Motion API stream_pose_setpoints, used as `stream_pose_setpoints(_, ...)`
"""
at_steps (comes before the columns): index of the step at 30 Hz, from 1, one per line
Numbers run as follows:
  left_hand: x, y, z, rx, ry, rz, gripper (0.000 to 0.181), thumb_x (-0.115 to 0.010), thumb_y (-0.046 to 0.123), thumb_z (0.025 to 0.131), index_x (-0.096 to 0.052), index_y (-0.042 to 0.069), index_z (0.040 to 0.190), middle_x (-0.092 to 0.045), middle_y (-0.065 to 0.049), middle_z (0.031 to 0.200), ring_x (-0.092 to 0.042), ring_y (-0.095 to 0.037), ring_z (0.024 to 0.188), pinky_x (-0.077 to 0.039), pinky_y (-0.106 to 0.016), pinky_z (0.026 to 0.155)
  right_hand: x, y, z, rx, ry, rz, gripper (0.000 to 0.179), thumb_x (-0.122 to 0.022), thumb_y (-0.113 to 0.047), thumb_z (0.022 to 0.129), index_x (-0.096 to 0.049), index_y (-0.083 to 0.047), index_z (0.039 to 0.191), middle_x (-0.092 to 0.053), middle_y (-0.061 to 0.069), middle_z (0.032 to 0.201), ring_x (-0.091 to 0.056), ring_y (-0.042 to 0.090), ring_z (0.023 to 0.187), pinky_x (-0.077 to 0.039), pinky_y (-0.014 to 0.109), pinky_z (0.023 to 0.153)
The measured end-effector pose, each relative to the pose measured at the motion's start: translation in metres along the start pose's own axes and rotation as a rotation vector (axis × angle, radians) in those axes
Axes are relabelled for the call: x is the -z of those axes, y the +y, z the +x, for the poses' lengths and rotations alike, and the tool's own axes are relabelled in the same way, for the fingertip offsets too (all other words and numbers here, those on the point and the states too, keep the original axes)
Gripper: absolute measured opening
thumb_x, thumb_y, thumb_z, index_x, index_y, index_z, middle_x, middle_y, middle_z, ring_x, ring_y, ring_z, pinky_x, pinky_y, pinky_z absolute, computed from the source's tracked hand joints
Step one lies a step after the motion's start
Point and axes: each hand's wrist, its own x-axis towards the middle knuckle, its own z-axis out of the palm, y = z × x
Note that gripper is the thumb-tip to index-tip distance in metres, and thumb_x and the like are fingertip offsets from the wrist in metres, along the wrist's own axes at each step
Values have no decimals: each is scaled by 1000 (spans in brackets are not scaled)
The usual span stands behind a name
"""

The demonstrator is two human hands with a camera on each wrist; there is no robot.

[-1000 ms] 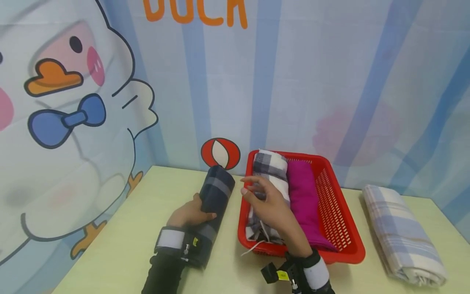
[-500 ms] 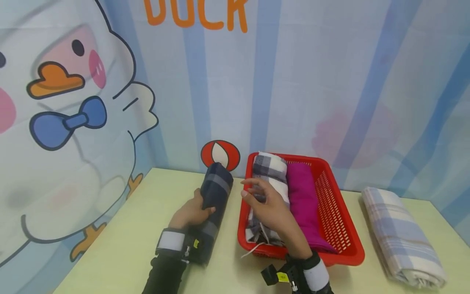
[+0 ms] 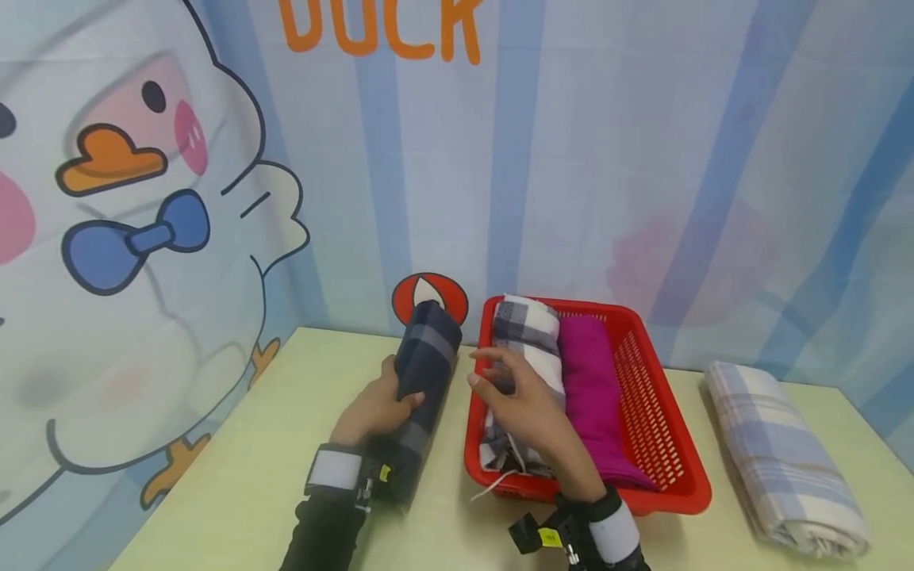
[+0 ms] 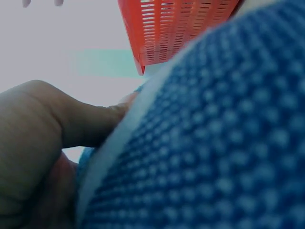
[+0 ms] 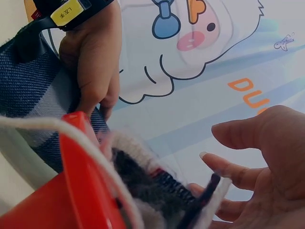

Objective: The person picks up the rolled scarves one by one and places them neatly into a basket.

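Note:
My left hand (image 3: 373, 408) grips a navy rolled cloth (image 3: 431, 357) with lighter stripes, its thumb lying across the top. The roll is tilted, far end up, left of the red basket (image 3: 674, 501). In the left wrist view, blue weave (image 4: 209, 143) fills much of the picture beside the thumb (image 4: 90, 121). My right hand (image 3: 531, 404) hovers over the basket's left side with loosely bent fingers and nothing between them. Below it lies a black-and-white plaid roll (image 3: 528, 321) with loose white strings. A magenta rolled cloth (image 3: 589, 381) lies beside that roll in the basket.
A folded pale blue-and-white plaid cloth (image 3: 785, 460) lies on the table (image 3: 257, 460) to the right of the basket. Behind the table hangs a striped backdrop (image 3: 571, 159) with a cartoon duck. The basket's right side wall (image 3: 650, 404) is slotted.
My left hand has raised the navy roll slightly and shifted it a little away from me and to the right. The right hand and the basket have stayed in place.

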Motion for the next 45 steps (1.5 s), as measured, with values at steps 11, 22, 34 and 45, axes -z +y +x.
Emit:
stream_pose_setpoints(11,1,10,-5,-71,71,-89,81,-61,27,97,-11,-3,154,-57,-31,133,-62,-37,113,-47,-56,100,-2,5,1,-24,2,-8,43,-64,-25,96,-53,-21,137,-50,14,146,-56,36,128,-55,51,94)
stream_pose_setpoints(22,6,20,-11,-127,120,-117,79,-61,27,97,-14,-3,153,-54,-30,137,-59,-39,121,-45,-57,104,-3,7,3,-19,-15,15,59,-63,-26,97,-38,-19,150,-36,16,155,-51,41,133,-56,48,90)
stream_pose_setpoints(34,13,32,-19,-181,136,-156,80,-62,27,97,-13,1,155,-54,-29,137,-59,-40,117,-45,-59,103,-6,8,4,28,-68,-5,67,-60,-25,99,-26,-25,157,-25,15,162,-49,43,134,-50,58,99)
stream_pose_setpoints(45,16,42,-25,-239,153,-198,80,-63,27,97,-13,7,156,-57,-26,134,-62,-37,112,-49,-58,99,-8,8,4,45,-112,-12,71,-61,-27,99,-23,-25,158,-25,12,164,-48,45,135,-49,58,100)
